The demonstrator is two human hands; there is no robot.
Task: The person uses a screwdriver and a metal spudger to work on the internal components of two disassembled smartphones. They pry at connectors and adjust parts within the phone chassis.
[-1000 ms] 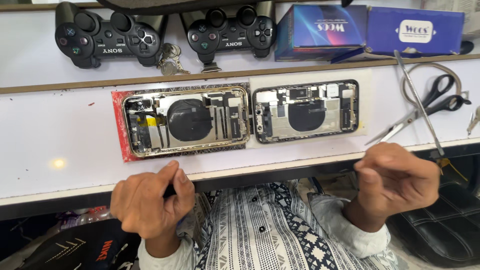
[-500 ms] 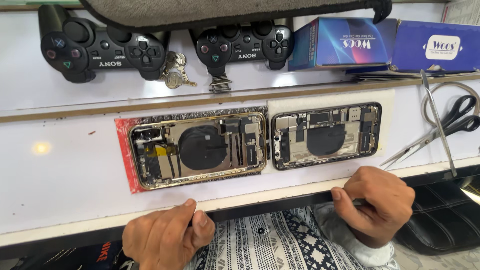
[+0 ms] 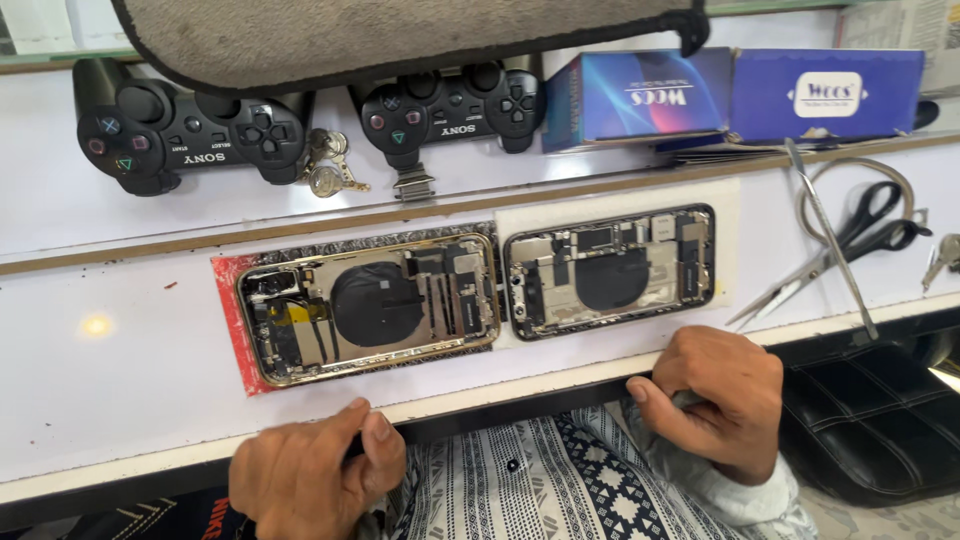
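Two opened phone housings lie side by side on the white table: a gold-framed one on a red mat and a dark-framed one on a white sheet. My left hand is at the table's front edge below the gold phone, thumb on top and fingers curled under the edge. To the right, below the dark phone, my right hand is closed on the same edge, thumb pointing left. Whether it also holds something small I cannot tell. Neither hand touches a phone.
Two black game controllers and a bunch of keys lie at the back, with two blue boxes to their right. Scissors and long tweezers rest at the right. A black cushioned seat is at lower right.
Both hands have come in from free air to the table's front edge and closed on it. The view has moved closer to the phones.
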